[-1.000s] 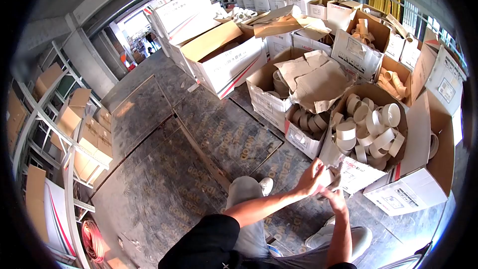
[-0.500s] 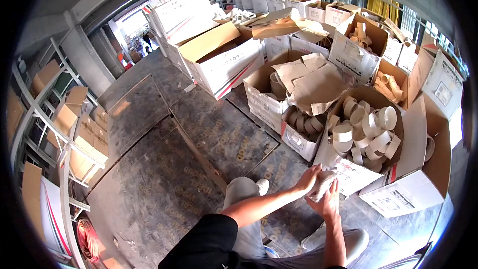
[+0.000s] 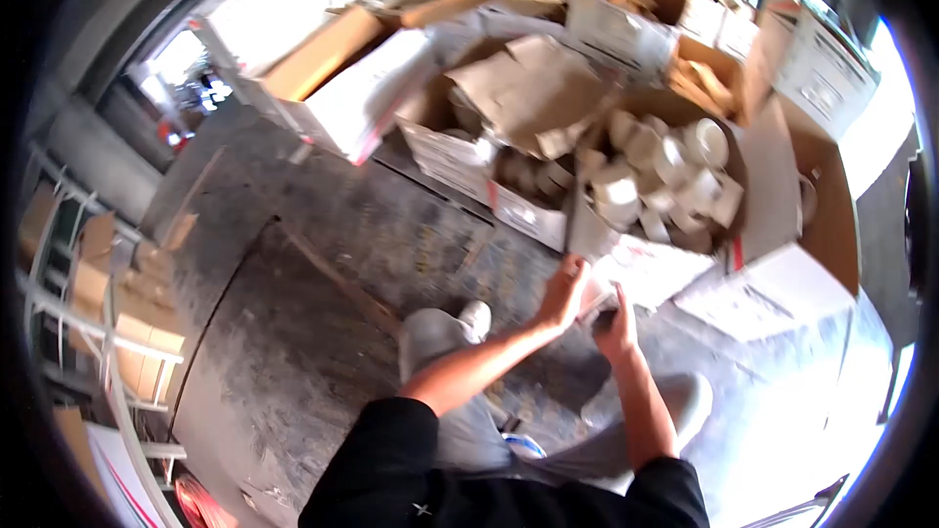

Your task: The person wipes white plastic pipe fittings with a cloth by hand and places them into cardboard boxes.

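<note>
My left hand (image 3: pixel 562 295) and my right hand (image 3: pixel 616 328) are close together above my knees, in front of the near boxes. Between them is a small pale rounded piece (image 3: pixel 595 305), with the fingers of both hands closed round it. It is blurred and partly covered, so its exact kind cannot be made out. Just beyond my hands stands an open carton (image 3: pixel 646 272) heaped with white pipe fittings (image 3: pixel 670 171). A smaller open box of fittings (image 3: pixel 533 176) sits to its left.
A torn cardboard sheet (image 3: pixel 533 88) lies over a box behind. Farther back are orange fittings (image 3: pixel 702 86) in a carton. An open white carton (image 3: pixel 782 293) stands at the right, a long one (image 3: pixel 367 88) at the left. Metal shelving (image 3: pixel 108 318) holding boxes lines the left side.
The view has swung, so the boxes and my hands sit higher and further left in it, with motion blur. Both hands stay together round the pale piece; my right fingers have shifted on it.
</note>
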The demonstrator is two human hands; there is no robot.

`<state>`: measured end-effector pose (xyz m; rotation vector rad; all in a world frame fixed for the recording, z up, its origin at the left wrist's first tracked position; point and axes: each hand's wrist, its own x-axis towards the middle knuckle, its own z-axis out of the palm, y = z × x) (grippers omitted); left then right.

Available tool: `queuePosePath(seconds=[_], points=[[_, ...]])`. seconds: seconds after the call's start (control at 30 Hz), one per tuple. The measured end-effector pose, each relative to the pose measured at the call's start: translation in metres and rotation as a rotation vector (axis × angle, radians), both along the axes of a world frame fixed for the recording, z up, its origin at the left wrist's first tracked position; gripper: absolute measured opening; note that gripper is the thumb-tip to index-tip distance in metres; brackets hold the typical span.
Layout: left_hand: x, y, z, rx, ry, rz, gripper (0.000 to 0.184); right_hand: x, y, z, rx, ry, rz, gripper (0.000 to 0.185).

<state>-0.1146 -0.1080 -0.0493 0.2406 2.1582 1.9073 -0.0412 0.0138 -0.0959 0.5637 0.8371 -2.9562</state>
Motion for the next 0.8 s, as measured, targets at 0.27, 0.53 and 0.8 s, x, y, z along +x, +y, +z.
queuePosePath(seconds=[0.27, 0.53, 0.8], points=[[-0.011, -0.006, -0.006, 0.184, -0.035, -0.266, 0.047, 0.000, 0.002, 0.051, 0.806, 0.352, -0.242, 0.060], [0.001, -0.007, 0.002, 0.411, -0.094, -0.076, 0.035, 0.001, -0.001, 0.043, 0.748, 0.145, 0.025, 0.049], [-0.042, -0.017, -0.019, 0.874, -0.477, -0.121, 0.055, -0.003, 0.004, 0.024, 0.359, 0.002, -0.266, 0.037]])
